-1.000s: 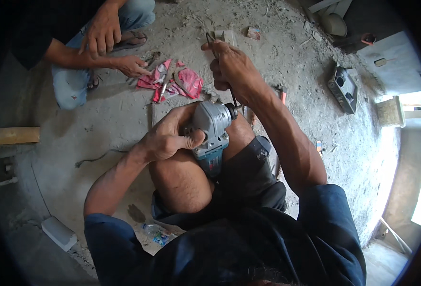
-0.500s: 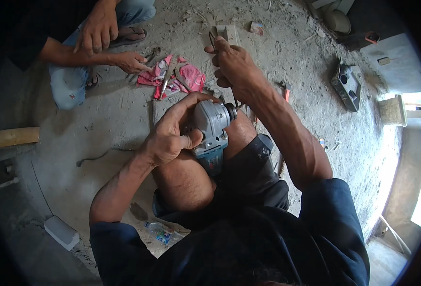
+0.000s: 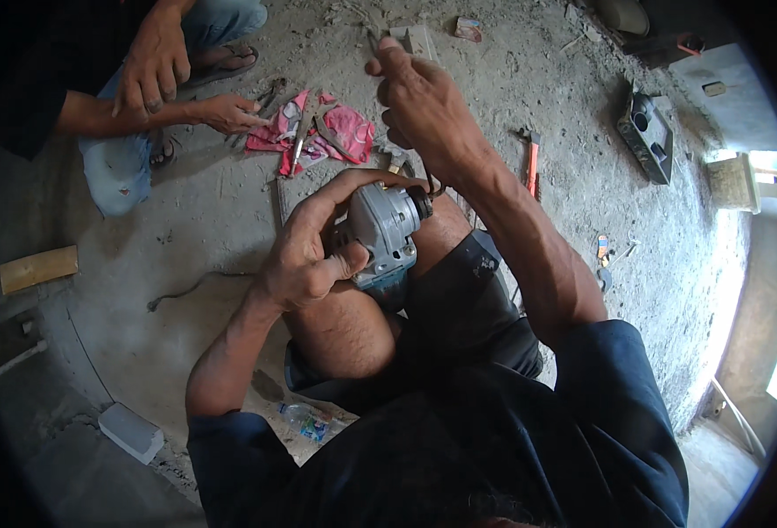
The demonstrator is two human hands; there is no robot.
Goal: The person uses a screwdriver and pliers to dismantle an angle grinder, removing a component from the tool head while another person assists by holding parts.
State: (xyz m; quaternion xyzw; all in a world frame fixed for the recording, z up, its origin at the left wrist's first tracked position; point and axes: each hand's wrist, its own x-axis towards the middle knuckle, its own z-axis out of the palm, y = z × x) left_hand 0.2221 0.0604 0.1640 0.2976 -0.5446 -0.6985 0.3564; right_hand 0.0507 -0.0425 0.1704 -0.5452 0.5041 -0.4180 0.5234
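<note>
An angle grinder (image 3: 380,218) with a grey metal head and teal body rests between my bent knees. My left hand (image 3: 309,251) is wrapped round its head, the thumb on the near side and the fingers over the far side. Out in front, my right hand (image 3: 428,110) is closed round a thin dark bent rod (image 3: 431,179). The rod's lower end meets the black round end of the grinder's head; its exact kind is hard to make out. A pink cloth (image 3: 353,128) with pliers-like metal tools on it lies on the floor ahead.
Another person's hands (image 3: 226,114) are by the cloth at the upper left. A red-handled hammer (image 3: 533,163) lies right of my forearm. Farther right is a dark tray-like box (image 3: 645,136). A plastic bottle (image 3: 305,422) and a pale block (image 3: 131,433) lie at the lower left.
My right hand has shifted slightly farther forward and left, still gripping the rod. The left hand keeps its hold on the grinder. The view has moved a little, showing more of the hammer.
</note>
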